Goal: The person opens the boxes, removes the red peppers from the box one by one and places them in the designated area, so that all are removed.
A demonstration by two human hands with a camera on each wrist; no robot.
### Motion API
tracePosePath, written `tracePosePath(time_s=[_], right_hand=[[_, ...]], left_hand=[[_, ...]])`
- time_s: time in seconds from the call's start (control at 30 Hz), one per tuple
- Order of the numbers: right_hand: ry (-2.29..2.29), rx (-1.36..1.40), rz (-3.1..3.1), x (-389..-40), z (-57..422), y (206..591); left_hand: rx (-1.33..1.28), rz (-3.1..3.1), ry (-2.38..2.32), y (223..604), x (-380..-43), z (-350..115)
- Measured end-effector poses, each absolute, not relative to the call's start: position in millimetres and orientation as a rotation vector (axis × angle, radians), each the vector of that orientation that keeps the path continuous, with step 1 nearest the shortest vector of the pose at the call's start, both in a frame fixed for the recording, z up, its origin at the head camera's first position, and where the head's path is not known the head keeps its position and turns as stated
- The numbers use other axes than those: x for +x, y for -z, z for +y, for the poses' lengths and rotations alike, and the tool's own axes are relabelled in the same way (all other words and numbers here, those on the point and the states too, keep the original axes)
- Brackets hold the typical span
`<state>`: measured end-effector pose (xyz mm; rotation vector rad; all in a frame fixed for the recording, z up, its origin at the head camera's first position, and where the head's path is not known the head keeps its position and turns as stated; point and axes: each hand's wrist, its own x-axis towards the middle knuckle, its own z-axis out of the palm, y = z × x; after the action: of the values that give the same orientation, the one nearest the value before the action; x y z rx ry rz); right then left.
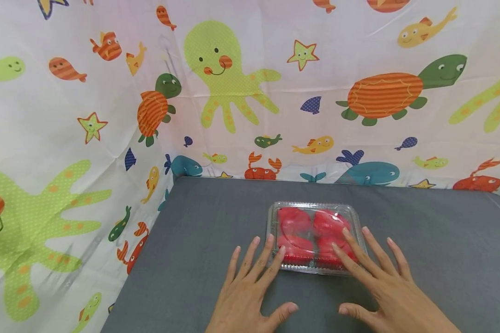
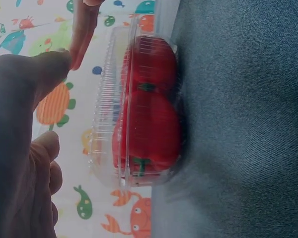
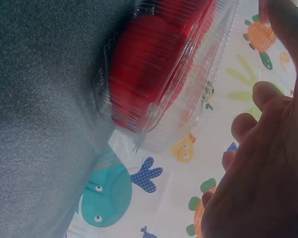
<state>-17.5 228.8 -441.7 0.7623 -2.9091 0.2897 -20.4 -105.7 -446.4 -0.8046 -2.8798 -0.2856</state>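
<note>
A clear plastic clamshell box (image 1: 314, 205), its lid closed, sits on the grey table with several red bell peppers (image 2: 150, 129) inside. Green stems show on two of the peppers in the left wrist view. My left hand (image 1: 247, 289) spreads over the box's near left corner, fingers straight and thumb out to the side. Over the near right corner, the right hand (image 1: 389, 286) is spread too, its fingertips overlapping the lid in the head view. Both wrist views show the fingers raised beside the lid, with neither hand gripping anything.
The grey cloth-covered table (image 1: 208, 217) extends to both sides of the box. A white curtain (image 1: 250, 115) printed with sea animals stands behind the table and along its left side.
</note>
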Motion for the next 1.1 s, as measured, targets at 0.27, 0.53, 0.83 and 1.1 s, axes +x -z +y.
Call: tracePosePath(time_s=[0.27, 0.53, 0.83, 1.1], right_hand=[[-0.372, 0.591, -3.137, -21.2, 228.8, 441.1], [-0.465, 0.505, -3.161, -23.8, 232.4, 445.1], [-0.675, 0.209, -3.292, -28.6, 236.6, 451.4], [-0.742, 0.076, -3.355, -30.9, 235.8, 456.3]], left_hand=[[-0.747, -3.056, 0.55, 451.6, -24.5, -106.5], [-0.598, -3.146, 0.96, 458.9, -31.3, -106.6], [-0.585, -2.908, 1.321, 470.3, -34.3, -110.2], [-0.578, -2.78, 1.484, 481.3, -41.6, -109.5]])
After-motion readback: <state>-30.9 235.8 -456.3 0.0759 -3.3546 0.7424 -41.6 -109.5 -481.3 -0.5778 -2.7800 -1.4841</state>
